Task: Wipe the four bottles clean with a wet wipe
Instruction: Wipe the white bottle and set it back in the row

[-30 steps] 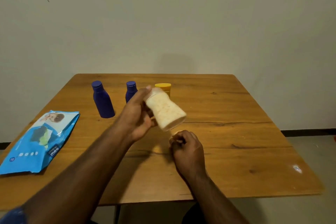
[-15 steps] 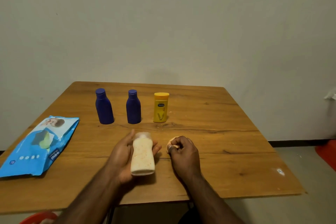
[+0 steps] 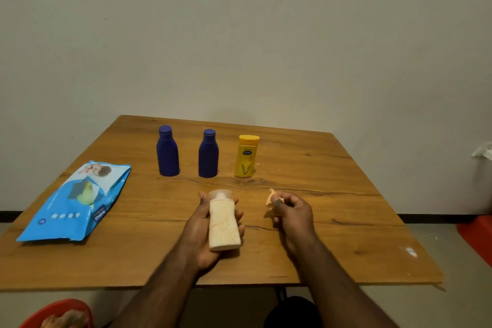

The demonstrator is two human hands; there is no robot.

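On the table (image 3: pixel 332 194), three bottles stand; hands grip a fourth bottle (image 3: pixel 223 224) and wipe (image 3: pixel 271 196).

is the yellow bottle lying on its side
No, the yellow bottle stands upright on the table, at the right end of the row beside the two blue bottles.

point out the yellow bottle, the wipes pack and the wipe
yellow bottle (image 3: pixel 245 160), head view, label on its front
wipes pack (image 3: pixel 77 202), head view, middle of its top face
wipe (image 3: pixel 270 197), head view, the bit above the fingers
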